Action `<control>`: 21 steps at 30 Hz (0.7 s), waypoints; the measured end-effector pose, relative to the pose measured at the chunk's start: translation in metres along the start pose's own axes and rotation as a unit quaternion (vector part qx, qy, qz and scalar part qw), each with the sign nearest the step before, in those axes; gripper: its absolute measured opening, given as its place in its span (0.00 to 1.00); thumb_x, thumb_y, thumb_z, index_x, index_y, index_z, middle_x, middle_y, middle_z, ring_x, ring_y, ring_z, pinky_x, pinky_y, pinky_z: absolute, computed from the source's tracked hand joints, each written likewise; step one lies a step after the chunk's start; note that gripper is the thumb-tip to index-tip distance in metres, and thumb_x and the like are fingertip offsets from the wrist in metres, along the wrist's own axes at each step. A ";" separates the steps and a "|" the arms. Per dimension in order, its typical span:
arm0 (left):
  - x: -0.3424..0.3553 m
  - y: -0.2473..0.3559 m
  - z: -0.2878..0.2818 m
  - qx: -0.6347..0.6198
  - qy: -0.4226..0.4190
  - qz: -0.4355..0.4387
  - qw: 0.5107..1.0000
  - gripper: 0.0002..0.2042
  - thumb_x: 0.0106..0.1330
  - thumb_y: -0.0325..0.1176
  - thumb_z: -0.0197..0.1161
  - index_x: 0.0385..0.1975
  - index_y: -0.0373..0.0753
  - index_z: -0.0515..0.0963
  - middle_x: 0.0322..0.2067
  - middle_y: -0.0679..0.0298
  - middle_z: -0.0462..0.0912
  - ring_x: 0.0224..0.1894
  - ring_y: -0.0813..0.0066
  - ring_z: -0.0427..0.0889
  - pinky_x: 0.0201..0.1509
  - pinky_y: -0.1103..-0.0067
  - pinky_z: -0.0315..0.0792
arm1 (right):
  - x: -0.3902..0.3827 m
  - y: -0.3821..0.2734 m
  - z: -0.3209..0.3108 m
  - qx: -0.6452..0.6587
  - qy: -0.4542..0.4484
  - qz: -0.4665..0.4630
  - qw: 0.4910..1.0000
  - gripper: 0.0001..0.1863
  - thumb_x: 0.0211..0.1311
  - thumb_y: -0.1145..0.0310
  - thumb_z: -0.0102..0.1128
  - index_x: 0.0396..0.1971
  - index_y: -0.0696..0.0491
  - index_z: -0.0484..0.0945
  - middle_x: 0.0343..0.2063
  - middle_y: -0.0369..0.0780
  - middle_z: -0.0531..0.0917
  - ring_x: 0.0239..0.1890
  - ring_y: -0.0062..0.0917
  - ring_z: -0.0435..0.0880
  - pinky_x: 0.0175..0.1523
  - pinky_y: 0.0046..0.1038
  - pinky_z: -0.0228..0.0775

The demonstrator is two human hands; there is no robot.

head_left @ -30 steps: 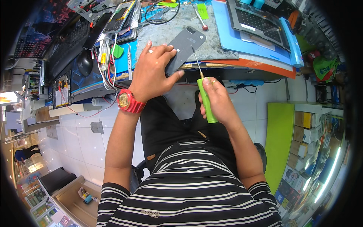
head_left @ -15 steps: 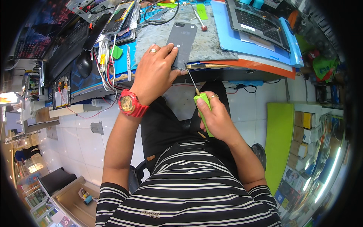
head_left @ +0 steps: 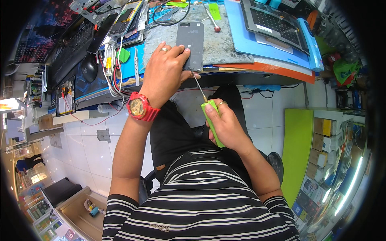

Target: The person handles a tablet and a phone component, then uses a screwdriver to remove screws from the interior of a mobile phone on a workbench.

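A flat dark grey phone panel [head_left: 196, 40] lies on the stained grey mat [head_left: 225, 44], its near end at the bench's front edge. My left hand [head_left: 165, 66] grips its lower left side, fingers on top and thumb at the near edge; a red watch [head_left: 138, 106] is on that wrist. My right hand [head_left: 227, 124] is closed round the green block-like handle of a tool [head_left: 212, 124] with a thin metal shaft. The shaft points up and away, its tip at the panel's near end beside my left thumb. Whether the tip touches the panel I cannot tell.
A red-ended screwdriver [head_left: 217, 29] lies on the mat. To the right, a laptop-like part [head_left: 277, 28] rests on blue sheets [head_left: 235, 36] above an orange sheet [head_left: 281, 71]. Stacked phones [head_left: 125, 20], cables [head_left: 117, 76], a black mouse [head_left: 89, 67] and a keyboard [head_left: 76, 42] crowd the left.
The phone panel has turned slightly so that it lies straighter, its far end shifting left. My right hand and the green-handled tool have moved a little left.
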State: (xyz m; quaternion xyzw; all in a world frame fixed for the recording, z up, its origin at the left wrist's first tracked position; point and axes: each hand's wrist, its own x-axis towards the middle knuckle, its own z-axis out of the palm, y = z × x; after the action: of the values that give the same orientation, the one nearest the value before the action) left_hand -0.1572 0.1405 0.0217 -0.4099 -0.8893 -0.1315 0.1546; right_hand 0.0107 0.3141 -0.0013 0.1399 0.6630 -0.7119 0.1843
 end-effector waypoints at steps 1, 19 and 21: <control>0.000 0.000 0.000 0.000 0.000 0.000 1.000 0.30 0.54 0.44 0.80 0.54 0.31 0.85 0.52 0.53 0.87 0.54 0.46 0.83 0.72 0.55 0.69 | 0.000 -0.001 0.000 0.007 0.000 0.002 1.000 0.25 0.83 0.49 0.51 0.53 0.60 0.72 0.25 0.37 0.77 0.16 0.19 0.79 0.21 0.24 0.71; 0.001 0.000 -0.002 -0.016 -0.010 -0.005 1.000 0.29 0.56 0.45 0.80 0.54 0.32 0.85 0.51 0.53 0.86 0.54 0.45 0.82 0.72 0.56 0.70 | 0.005 -0.004 -0.002 0.055 0.013 0.018 0.998 0.24 0.83 0.48 0.51 0.51 0.58 0.72 0.27 0.38 0.77 0.17 0.19 0.79 0.20 0.24 0.71; 0.000 -0.002 -0.006 -0.030 -0.022 0.002 0.999 0.27 0.59 0.42 0.78 0.56 0.32 0.84 0.52 0.52 0.85 0.55 0.45 0.82 0.73 0.56 0.68 | 0.007 -0.003 -0.002 0.049 0.017 0.014 0.999 0.24 0.83 0.48 0.51 0.51 0.58 0.72 0.26 0.38 0.77 0.17 0.19 0.79 0.20 0.25 0.71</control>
State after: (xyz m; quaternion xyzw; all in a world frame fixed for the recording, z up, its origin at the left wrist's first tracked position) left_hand -0.1578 0.1368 0.0268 -0.4190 -0.8873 -0.1485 0.1230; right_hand 0.0034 0.3159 -0.0020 0.1701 0.6287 -0.7382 0.1756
